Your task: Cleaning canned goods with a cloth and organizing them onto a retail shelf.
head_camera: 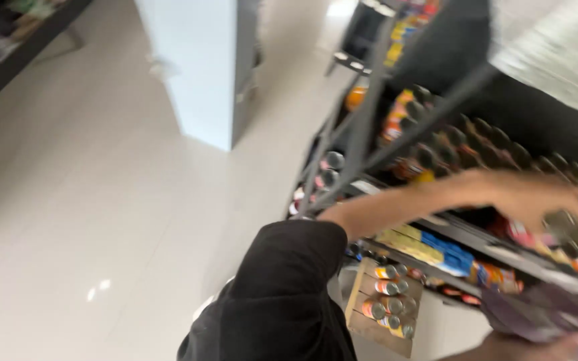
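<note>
From the head camera, badly blurred: the left hand (533, 198) stretches out on a bare forearm from a black sleeve (282, 294), fingers curled over a dark-lidded jar (562, 220) near the front edge of the middle shelf (463, 235). It seems to close around the jar, but the blur leaves that unsure. A firm wrap around the jar's body, lifting straight up, would spare its neighbours.

The right hand (536, 346) sits at the bottom edge, touching a purple bag (536, 311); I cannot tell its grip.

Rows of dark-lidded jars with orange and yellow labels fill the upper shelf. Flat yellow and blue packets (436, 247) line the shelf's front edge below. A wooden crate (382, 307) by the floor holds cans with orange-and-white labels.
</note>
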